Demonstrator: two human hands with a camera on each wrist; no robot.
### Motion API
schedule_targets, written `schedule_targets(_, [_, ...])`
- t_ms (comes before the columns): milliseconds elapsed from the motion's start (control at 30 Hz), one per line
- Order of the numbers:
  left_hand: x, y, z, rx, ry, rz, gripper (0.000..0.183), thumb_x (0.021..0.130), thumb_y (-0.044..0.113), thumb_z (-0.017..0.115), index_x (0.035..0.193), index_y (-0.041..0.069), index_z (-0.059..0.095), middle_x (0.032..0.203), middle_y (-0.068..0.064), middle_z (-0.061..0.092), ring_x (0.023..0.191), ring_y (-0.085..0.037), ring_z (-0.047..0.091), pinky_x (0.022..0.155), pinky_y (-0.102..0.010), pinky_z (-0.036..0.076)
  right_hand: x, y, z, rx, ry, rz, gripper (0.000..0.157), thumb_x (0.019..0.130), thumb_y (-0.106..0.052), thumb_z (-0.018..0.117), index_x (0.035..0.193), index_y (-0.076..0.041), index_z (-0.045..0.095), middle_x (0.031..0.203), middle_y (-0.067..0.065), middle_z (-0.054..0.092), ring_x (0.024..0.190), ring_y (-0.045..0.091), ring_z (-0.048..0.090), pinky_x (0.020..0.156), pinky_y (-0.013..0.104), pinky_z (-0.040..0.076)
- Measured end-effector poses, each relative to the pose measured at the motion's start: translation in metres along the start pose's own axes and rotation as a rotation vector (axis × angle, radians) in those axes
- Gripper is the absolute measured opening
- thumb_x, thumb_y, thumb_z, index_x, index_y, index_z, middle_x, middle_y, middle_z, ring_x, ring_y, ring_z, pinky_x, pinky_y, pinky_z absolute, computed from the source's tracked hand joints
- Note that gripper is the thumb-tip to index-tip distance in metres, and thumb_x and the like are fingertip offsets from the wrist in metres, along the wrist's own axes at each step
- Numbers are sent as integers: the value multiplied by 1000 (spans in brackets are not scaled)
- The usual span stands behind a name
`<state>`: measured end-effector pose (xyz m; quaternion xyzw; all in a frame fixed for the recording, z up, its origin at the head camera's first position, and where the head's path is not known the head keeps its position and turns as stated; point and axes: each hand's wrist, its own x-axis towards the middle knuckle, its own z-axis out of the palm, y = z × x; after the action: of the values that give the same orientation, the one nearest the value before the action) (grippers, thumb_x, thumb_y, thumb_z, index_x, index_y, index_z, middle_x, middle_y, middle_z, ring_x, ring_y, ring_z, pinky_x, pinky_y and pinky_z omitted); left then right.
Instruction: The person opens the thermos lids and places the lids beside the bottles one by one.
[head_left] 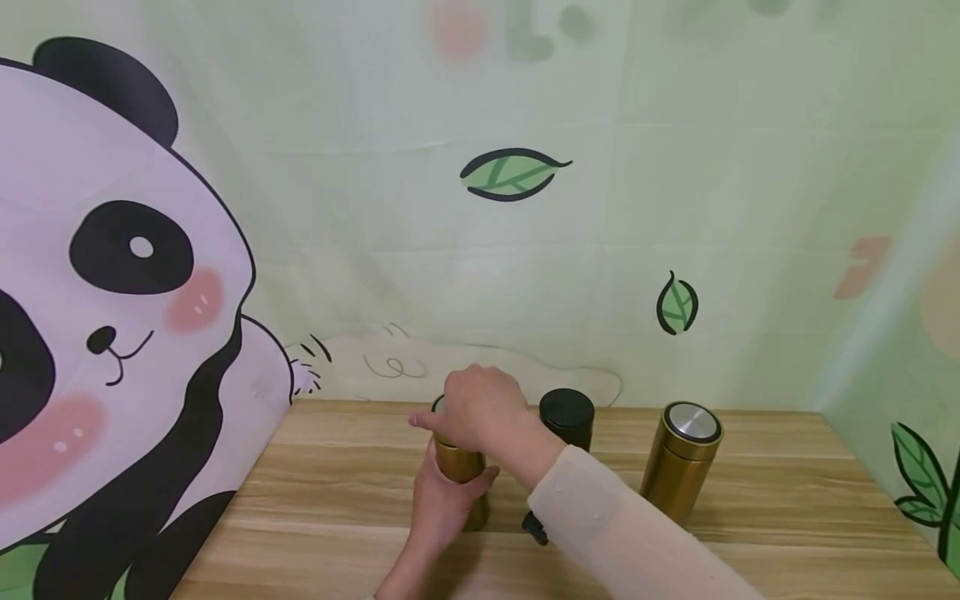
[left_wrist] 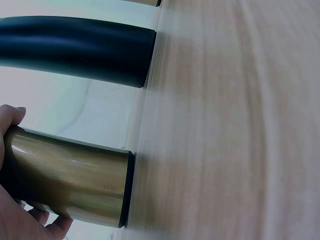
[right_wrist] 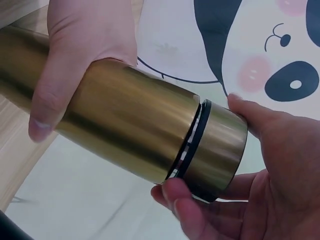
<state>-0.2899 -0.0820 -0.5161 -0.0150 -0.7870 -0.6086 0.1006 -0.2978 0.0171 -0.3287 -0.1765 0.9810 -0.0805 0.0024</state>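
A gold vacuum flask [head_left: 459, 463] stands on the table at centre. My left hand [head_left: 442, 504] grips its body, thumb on the near side. My right hand [head_left: 483, 408] is over the top and holds the gold lid [right_wrist: 220, 145] between thumb and curled fingers. In the right wrist view a narrow slit with a black ring shows between lid and flask body. The flask's dark base [left_wrist: 128, 190] is down at the tabletop in the left wrist view.
A black bottle [head_left: 567, 410] stands right of the flask, partly behind my right forearm. Further right is another gold flask [head_left: 678, 475] with a silver-topped lid. A small black piece [head_left: 535, 528] pokes out beside my sleeve. Behind the wooden table [head_left: 322, 500] hangs a panda-print cloth [head_left: 360, 208].
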Motion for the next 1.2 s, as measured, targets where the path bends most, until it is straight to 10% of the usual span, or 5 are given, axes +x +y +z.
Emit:
schedule_targets(800, [-1, 1, 0, -15, -14, 11, 70, 82, 29, 89, 139, 25, 48, 120, -4, 66, 102, -18, 63, 91, -39, 51, 2, 1, -4, -48, -69, -110, 46, 96, -54, 67, 71, -15, 63, 65, -3, 54, 60, 13, 54, 54, 27, 44])
schedule_targets(1200, [-1, 1, 0, 5, -6, 14, 71, 81, 27, 89, 140, 24, 48, 120, -3, 67, 102, -18, 64, 89, -38, 51, 3, 6, -7, -77, -136, -185, 44, 98, -50, 68, 116, -10, 69, 104, 3, 71, 87, 16, 64, 76, 32, 55])
